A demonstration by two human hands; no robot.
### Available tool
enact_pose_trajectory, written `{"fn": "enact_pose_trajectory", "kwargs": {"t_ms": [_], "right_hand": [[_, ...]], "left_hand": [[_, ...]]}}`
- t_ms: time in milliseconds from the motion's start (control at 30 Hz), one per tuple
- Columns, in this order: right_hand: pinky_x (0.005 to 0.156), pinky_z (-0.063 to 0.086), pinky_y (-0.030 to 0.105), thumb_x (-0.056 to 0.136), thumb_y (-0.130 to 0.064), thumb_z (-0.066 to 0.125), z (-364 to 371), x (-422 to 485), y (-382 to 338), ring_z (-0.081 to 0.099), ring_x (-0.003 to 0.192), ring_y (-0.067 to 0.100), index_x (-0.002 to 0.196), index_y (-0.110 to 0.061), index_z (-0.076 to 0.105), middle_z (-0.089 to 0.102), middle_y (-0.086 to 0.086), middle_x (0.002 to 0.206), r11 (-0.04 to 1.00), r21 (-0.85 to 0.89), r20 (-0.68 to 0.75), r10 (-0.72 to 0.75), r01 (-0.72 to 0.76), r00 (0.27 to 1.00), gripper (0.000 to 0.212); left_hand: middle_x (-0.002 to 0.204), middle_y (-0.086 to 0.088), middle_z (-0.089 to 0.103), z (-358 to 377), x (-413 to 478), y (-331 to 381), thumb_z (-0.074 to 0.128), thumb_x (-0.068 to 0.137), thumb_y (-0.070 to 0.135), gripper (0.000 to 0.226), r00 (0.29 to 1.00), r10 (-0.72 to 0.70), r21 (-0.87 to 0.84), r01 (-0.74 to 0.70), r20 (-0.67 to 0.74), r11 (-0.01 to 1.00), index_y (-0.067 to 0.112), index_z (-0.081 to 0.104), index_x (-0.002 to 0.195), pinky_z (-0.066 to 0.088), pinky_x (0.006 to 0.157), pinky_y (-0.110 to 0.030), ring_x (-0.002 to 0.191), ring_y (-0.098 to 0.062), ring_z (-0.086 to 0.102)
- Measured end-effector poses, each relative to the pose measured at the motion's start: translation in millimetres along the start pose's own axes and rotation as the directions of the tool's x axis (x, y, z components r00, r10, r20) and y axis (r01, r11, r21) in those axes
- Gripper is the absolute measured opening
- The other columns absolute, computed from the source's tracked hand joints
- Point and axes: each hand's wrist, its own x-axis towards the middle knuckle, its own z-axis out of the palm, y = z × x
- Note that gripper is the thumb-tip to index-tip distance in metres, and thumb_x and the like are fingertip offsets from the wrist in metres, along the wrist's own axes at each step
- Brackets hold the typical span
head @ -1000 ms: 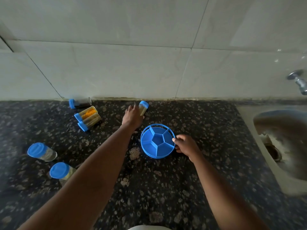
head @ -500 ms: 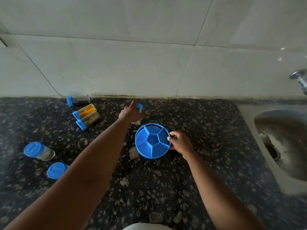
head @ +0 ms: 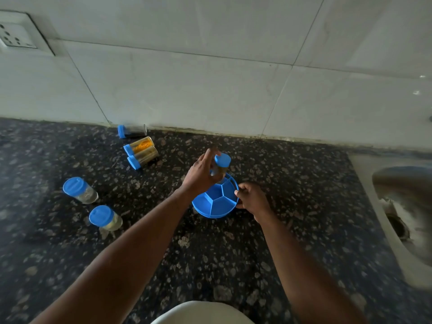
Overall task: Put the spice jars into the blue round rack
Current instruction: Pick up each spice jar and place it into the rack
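Dark speckled counter (head: pixel 210 265) under a pale tiled wall (head: pixel 210 90), sink (head: pixel 402 206) at the right edge, socket plate (head: pixel 16 33) far left on the wall.

Left hand (head: pixel 201 176) wrapped around one jar (head: pixel 222 166), held upright, blue cap up, long axis close to vertical, over the far compartment of the rack (head: pixel 216 199); whether the base already touches the rack, hidden by the fingers. Right hand (head: pixel 252 198) pinching the rack's right rim, steadying it. All visible compartments of the rack bare.

Five more jars left of the rack: two upright near left, one (head: pixel 79 190) farther, one (head: pixel 105 217) nearer; three lying on their sides by the wall, caps pointing left and near, long axes running left-near to right-far: a dark one (head: pixel 132 131) against the wall, an orange-filled one (head: pixel 139 145), a brownish one (head: pixel 143 157) touching it.

Probably light, stiff, smooth clear bodies, likely a bit slippery and perhaps breakable if glass, so best taken around the body just under the cap, thumb against fingers, as shown. Lying ones probably prone to rolling; better pinched from above across the body, then turned cap-up before lowering. Rack apparently light plastic, apt to slide unless held.
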Motion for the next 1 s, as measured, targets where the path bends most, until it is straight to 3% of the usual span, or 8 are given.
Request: {"fn": "enact_pose_trajectory", "kwargs": {"t_ms": [233, 400, 500, 600, 700, 800, 900, 1000], "right_hand": [[0.069, 0.062, 0.033, 0.095, -0.013, 0.058, 12, -11, -6, 0.069, 0.099, 0.024, 0.122, -0.008, 0.06, 0.065, 0.011, 0.117, 0.996, 0.05, 0.061, 0.074, -0.077, 0.995, 0.027], [0.068, 0.061, 0.036, 0.096, -0.019, 0.058, 22, -13, -4, 0.068, 0.09, 0.022, 0.103, -0.01, 0.061, 0.065, 0.015, 0.112, 0.993, 0.069, 0.063, 0.088, -0.092, 0.994, 0.013], [0.075, 0.063, 0.045, 0.089, -0.027, 0.062, 27, -5, -3, 0.071, 0.095, 0.025, 0.121, -0.014, 0.062, 0.067, 0.009, 0.114, 0.998, -0.008, -0.023, 0.054, -0.054, 0.998, 0.035], [0.081, 0.061, 0.052, 0.077, -0.034, 0.061, 39, 7, 4, 0.073, 0.092, 0.028, 0.089, -0.025, 0.064, 0.073, 0.011, 0.106, 0.997, -0.082, -0.021, 0.01, -0.011, 1.0, 0.015], [0.075, 0.062, 0.044, 0.089, -0.02, 0.06, 55, -11, -12, 0.072, 0.094, 0.028, 0.077, -0.022, 0.06, 0.071, 0.014, 0.103, 0.999, 0.015, 0.002, 0.049, -0.049, 0.999, 0.012], [0.064, 0.059, 0.034, 0.094, -0.02, 0.056, 68, -15, -17, 0.071, 0.091, 0.025, 0.087, -0.015, 0.062, 0.071, 0.018, 0.109, 0.996, 0.052, 0.042, 0.07, -0.073, 0.997, 0.01], [0.069, 0.061, 0.036, 0.095, -0.02, 0.057, 79, -19, -21, 0.068, 0.101, 0.024, 0.127, -0.011, 0.057, 0.064, 0.012, 0.126, 0.994, 0.071, 0.017, 0.086, -0.087, 0.996, 0.033], [0.076, 0.061, 0.037, 0.096, -0.014, 0.057, 82, -28, -27, 0.063, 0.101, 0.02, 0.139, -0.011, 0.05, 0.059, 0.011, 0.129, 0.995, 0.057, 0.002, 0.079, -0.079, 0.997, 0.043]], "left_hand": [[0.124, -0.003, 0.062, -1, -23, -17, 0.072, 0.081, 0.03, 0.048, 1.0, 0.005, 0.13, -0.004, -0.005, 0.992, 0.025, 0.04, 0.117, 0.053, 0.076, -0.041, 0.105, -0.027, 0.062], [0.137, -0.003, 0.053, -20, -42, -22, 0.075, 0.079, 0.035, 0.07, 0.999, -0.038, 0.116, 0.037, 0.002, 0.993, 0.028, 0.038, 0.137, 0.05, 0.094, -0.043, 0.123, -0.024, 0.053], [0.135, -0.007, 0.053, -40, -70, -28, 0.069, 0.081, 0.028, 0.072, 0.986, -0.061, 0.206, 0.092, -0.152, 0.974, 0.023, 0.037, 0.144, 0.044, 0.104, -0.045, 0.123, -0.028, 0.05], [0.135, -0.011, 0.052, -63, -111, -40, 0.065, 0.079, 0.027, 0.064, 0.925, -0.089, 0.34, 0.223, -0.369, 0.914, 0.016, 0.045, 0.139, 0.027, 0.116, -0.052, 0.129, -0.033, 0.045], [0.143, -0.009, 0.042, -78, -153, -53, 0.065, 0.078, 0.028, 0.063, 0.852, -0.177, 0.395, 0.4, -0.493, 0.827, 0.021, 0.046, 0.138, 0.007, 0.12, -0.059, 0.139, -0.032, 0.03], [0.151, -0.011, 0.026, -87, -183, -64, 0.065, 0.076, 0.027, 0.068, 0.781, -0.326, 0.359, 0.558, -0.533, 0.748, 0.027, 0.041, 0.139, -0.002, 0.118, -0.058, 0.146, -0.036, 0.014], [0.154, -0.013, 0.019, -95, -199, -71, 0.063, 0.077, 0.02, 0.067, 0.731, -0.47, 0.262, 0.641, -0.495, 0.722, 0.028, 0.039, 0.139, 0.023, 0.116, -0.056, 0.142, -0.04, 0.02], [0.148, -0.01, 0.026, -105, -204, -72, 0.06, 0.082, 0.009, 0.063, 0.747, -0.507, 0.196, 0.625, -0.429, 0.755, 0.028, 0.042, 0.139, 0.049, 0.096, -0.053, 0.128, -0.038, 0.039]]}}
